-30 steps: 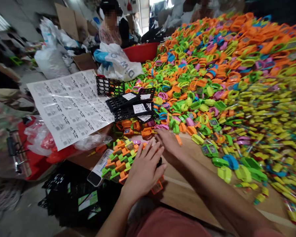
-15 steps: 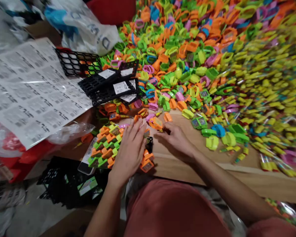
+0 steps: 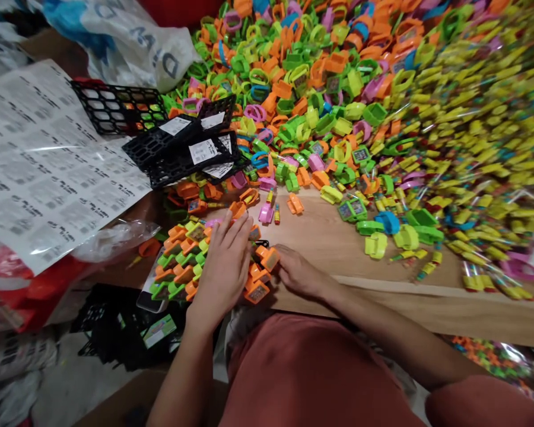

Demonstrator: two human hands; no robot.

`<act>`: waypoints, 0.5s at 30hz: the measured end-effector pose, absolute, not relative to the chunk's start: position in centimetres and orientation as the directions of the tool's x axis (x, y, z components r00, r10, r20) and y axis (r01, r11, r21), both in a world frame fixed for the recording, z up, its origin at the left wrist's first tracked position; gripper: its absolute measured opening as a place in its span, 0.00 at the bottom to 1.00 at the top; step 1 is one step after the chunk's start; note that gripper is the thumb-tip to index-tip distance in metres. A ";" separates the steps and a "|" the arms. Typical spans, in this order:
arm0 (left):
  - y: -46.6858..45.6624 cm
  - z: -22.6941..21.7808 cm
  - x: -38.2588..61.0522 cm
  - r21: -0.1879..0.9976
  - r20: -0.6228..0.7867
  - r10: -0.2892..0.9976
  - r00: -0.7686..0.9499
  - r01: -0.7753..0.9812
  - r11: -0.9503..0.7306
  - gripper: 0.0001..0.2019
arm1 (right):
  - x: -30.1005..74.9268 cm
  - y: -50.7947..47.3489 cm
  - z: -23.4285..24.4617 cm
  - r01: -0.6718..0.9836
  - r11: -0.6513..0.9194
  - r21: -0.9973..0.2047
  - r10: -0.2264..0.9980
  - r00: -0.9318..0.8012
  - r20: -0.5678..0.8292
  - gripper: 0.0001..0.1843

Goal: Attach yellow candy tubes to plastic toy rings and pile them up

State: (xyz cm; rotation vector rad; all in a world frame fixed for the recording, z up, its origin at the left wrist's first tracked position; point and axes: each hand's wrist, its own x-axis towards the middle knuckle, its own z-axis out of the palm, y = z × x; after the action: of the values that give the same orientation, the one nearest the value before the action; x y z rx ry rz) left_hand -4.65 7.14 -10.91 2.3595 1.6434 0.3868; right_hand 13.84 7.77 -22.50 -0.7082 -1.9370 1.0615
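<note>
Several stacked plastic toys (image 3: 178, 261) under the left hand (image 3: 222, 270), fingers spread; right hand (image 3: 300, 274), fingertips hidden behind one.

Top: a dusty-red cotton T-shirt (image 3: 311, 373), loose and soft-looking, its front plain and unmarked where it shows, with shallow folds across the fabric.
Sleeve: a short sleeve (image 3: 480, 403) of the same dusty-red fabric, wide and rounded, ending above the elbow.
Arms: a bare left forearm (image 3: 182, 379) and a bare right forearm (image 3: 382, 326), both slim.
Hands: a bare left hand (image 3: 225, 267) and a bare right hand (image 3: 298, 274), both slender-fingered, with short nails.
</note>
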 end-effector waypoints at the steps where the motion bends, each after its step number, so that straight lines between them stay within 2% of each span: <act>1: 7.3 -10.8 -4.5 0.346 0.074 0.942 0.327 0.877 -0.332 0.24 | 13.7 7.6 -22.8 0.096 0.536 -0.839 0.739 -0.534 0.410 0.13; 4: 7.6 -10.6 -4.0 0.331 0.055 0.950 0.308 0.892 -0.308 0.27 | 13.4 7.7 -22.8 0.105 0.556 -0.824 0.708 -0.578 0.405 0.14; 8: 7.5 -10.7 -3.3 0.262 0.066 0.955 0.289 0.919 -0.296 0.30 | 14.8 10.7 -20.5 0.129 0.379 -0.916 0.649 -0.743 0.163 0.15; 10: 7.4 -10.9 -3.1 0.245 0.079 0.953 0.294 0.920 -0.304 0.29 | 15.5 13.4 -19.1 0.179 0.397 -0.900 0.630 -0.766 0.125 0.11; 13: 7.4 -11.3 -3.2 0.245 0.109 0.948 0.299 0.916 -0.317 0.28 | 15.6 18.0 -17.8 0.373 0.578 -0.726 0.732 -0.630 0.260 0.11; 15: 7.4 -11.3 -3.3 0.249 0.125 0.945 0.301 0.913 -0.324 0.27 | 15.2 20.5 -17.6 0.550 0.603 -0.578 0.782 -0.551 0.292 0.12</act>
State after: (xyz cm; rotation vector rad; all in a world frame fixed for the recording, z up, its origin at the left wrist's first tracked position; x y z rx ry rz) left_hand -3.34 7.41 -11.35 2.4257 1.7437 0.3760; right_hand 15.18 20.55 -17.64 -1.0512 -2.3013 0.5813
